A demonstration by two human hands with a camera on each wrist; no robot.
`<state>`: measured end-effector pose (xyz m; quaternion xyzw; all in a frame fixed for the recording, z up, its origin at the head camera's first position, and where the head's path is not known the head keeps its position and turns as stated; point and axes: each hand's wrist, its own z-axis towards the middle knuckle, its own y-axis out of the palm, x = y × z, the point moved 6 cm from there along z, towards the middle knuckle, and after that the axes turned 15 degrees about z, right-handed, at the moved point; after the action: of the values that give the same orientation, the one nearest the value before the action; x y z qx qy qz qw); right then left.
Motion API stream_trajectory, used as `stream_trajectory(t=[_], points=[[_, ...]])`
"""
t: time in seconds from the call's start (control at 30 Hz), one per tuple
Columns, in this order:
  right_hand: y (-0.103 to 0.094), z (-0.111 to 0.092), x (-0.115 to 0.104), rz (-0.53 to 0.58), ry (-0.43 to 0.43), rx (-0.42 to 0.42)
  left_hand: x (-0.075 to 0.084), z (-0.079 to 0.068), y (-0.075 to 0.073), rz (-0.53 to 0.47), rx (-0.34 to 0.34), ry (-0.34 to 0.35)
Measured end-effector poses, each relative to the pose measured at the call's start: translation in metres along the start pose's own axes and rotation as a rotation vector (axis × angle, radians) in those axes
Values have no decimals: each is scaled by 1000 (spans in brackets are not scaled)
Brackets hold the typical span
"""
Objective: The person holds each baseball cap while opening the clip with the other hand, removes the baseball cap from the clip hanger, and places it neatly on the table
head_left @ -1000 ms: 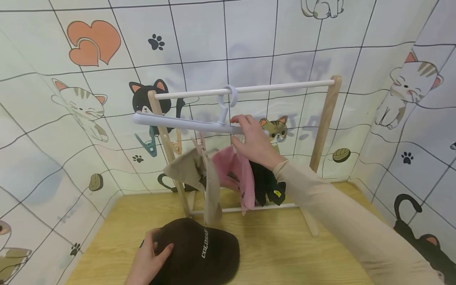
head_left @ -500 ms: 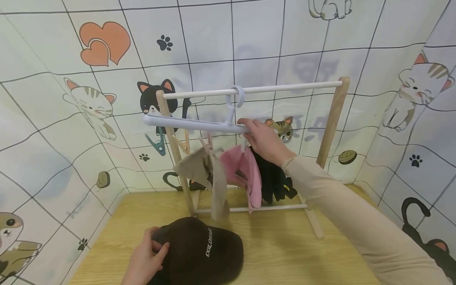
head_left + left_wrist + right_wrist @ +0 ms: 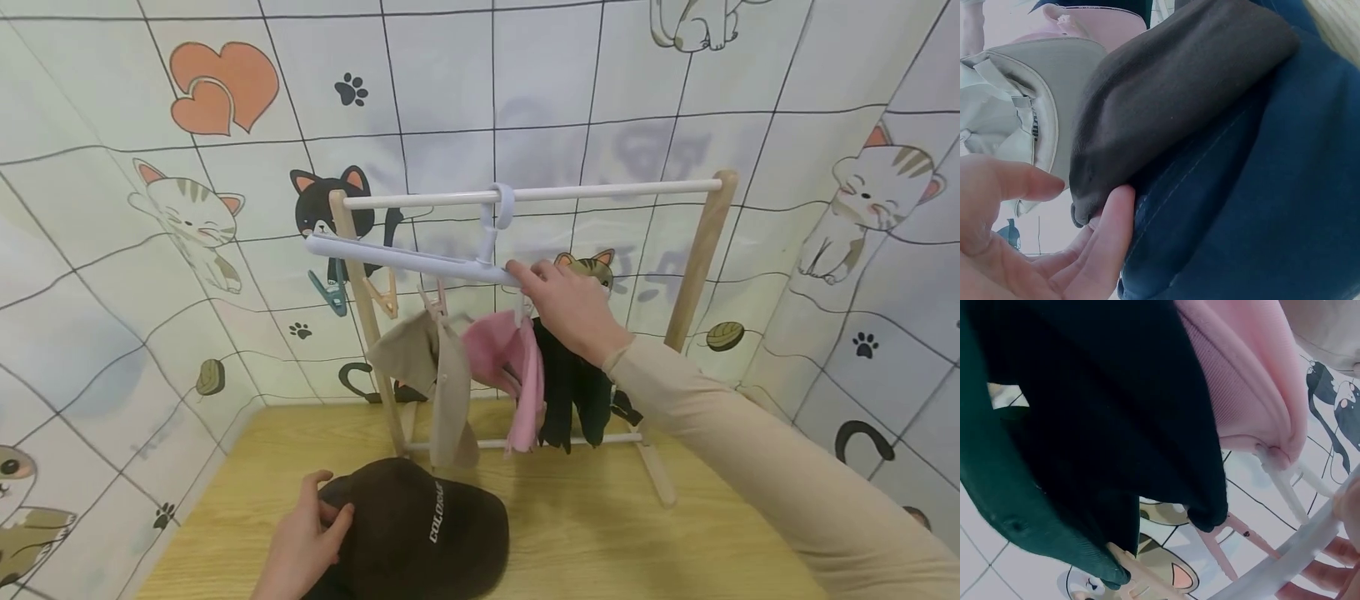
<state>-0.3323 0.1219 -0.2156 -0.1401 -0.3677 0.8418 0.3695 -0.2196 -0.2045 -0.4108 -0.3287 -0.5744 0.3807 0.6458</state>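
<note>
My right hand [image 3: 577, 312] grips the right arm of a pale lavender clip hanger [image 3: 397, 257], whose hook is over the rack's top bar. From its clips hang a beige cap [image 3: 453, 400], a pink cap [image 3: 495, 346], a black cap [image 3: 1116, 412] and a dark green cap [image 3: 997, 469]. A teal clip [image 3: 330, 289] and a peach clip [image 3: 382, 296] at the left hold nothing. My left hand [image 3: 303, 529] touches the back edge of a brown cap [image 3: 390, 525] lying on the table. In the left wrist view its thumb is apart from the cloth, beside a blue cap [image 3: 1272, 181].
A small rack [image 3: 697, 258] with wooden legs and white bars stands toward the back of the wood-grain table [image 3: 600, 525]. Close behind and at both sides is a white tiled-pattern wall covering [image 3: 442, 75] with cartoon cats.
The left thumb and fingers have drawn back slightly along the brown cap's edge. The hanger has turned a little in my right hand, its right end lower, and the caps have swung.
</note>
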Motion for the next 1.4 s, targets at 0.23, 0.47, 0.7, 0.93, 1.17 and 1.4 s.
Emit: stream_trajectory(t=[0.23,0.47,0.7,0.93,1.17,1.4], points=[[-9,-5,1,-81,-41,-10,3,4,0,8,4,37],[-17,-8,0,-142,-40,-95,6,2,-4,114,112,114],[-22,-8,2,-183,-13,-147,7,-1,-8,162,125,124],[-25,-13,11,-206,12,-185,35,8,-17,205,235,222],[-32,-18,19,-186,13,-156,88,22,-26,258,412,397],[-35,-24,24,-193,-2,-131,138,51,-34,200,302,427]])
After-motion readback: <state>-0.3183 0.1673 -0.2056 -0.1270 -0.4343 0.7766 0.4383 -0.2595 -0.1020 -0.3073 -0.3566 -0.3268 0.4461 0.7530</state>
